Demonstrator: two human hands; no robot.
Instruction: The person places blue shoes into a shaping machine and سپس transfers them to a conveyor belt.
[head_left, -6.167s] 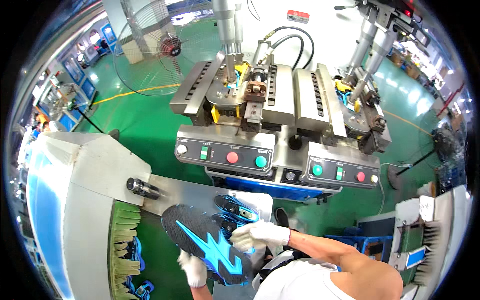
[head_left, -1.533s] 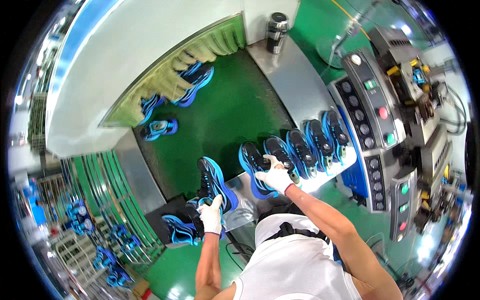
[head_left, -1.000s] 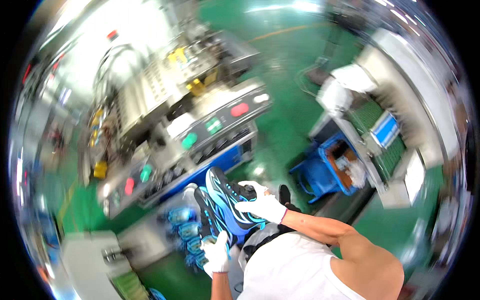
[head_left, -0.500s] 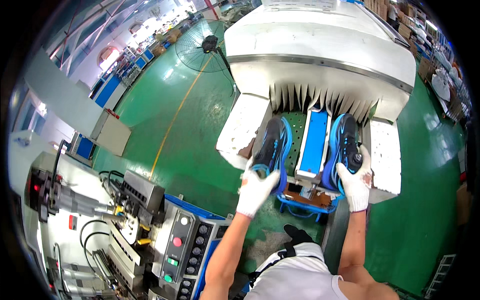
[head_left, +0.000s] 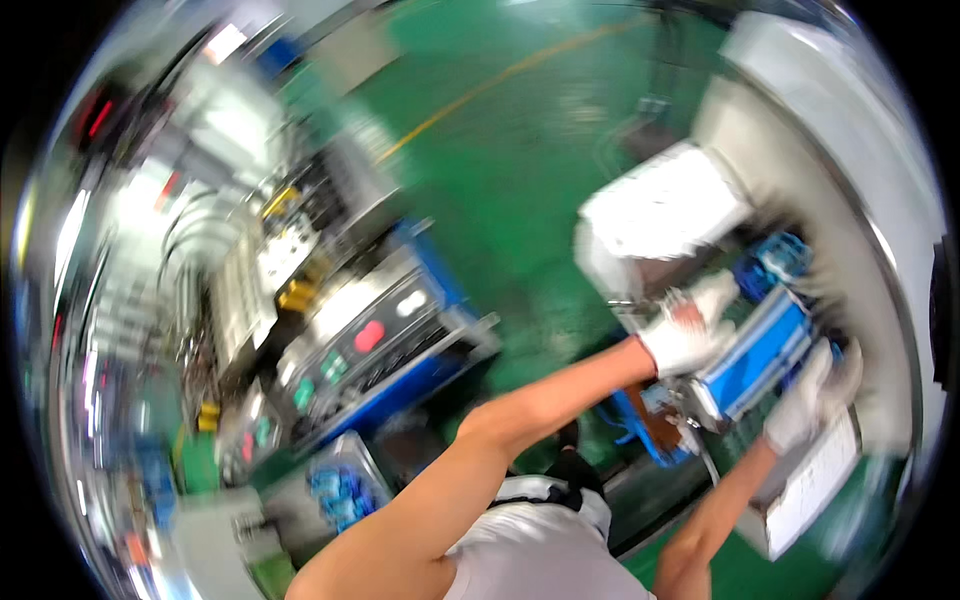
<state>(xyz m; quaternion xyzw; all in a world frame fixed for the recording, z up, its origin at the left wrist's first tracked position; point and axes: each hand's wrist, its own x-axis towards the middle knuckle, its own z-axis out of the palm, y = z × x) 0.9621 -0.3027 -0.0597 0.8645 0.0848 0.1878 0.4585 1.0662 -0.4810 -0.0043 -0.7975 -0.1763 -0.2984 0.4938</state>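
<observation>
**Work at the mouth of a pale machine (head_left: 785,150)**

Green floor (head_left: 530,200) runs from the middle to 12 o'clock, blurred. The pale machine stands at 3 o'clock, its bristles facing inward. At 9 o'clock, a press (head_left: 245,290) carries panels with red and green buttons. A metal tabletop (head_left: 283,497) at 7 o'clock bears smeared blue shoes (head_left: 345,492). A blue-topped bar (head_left: 755,352) fills 3 o'clock, flanked by gloved hands set apart: the left hand (head_left: 690,330), thumb and fingers spread, near the upper shoe (head_left: 778,260); the right hand (head_left: 808,400), grip impossible to tell, beside the mostly hidden lower shoe (head_left: 837,350).
</observation>
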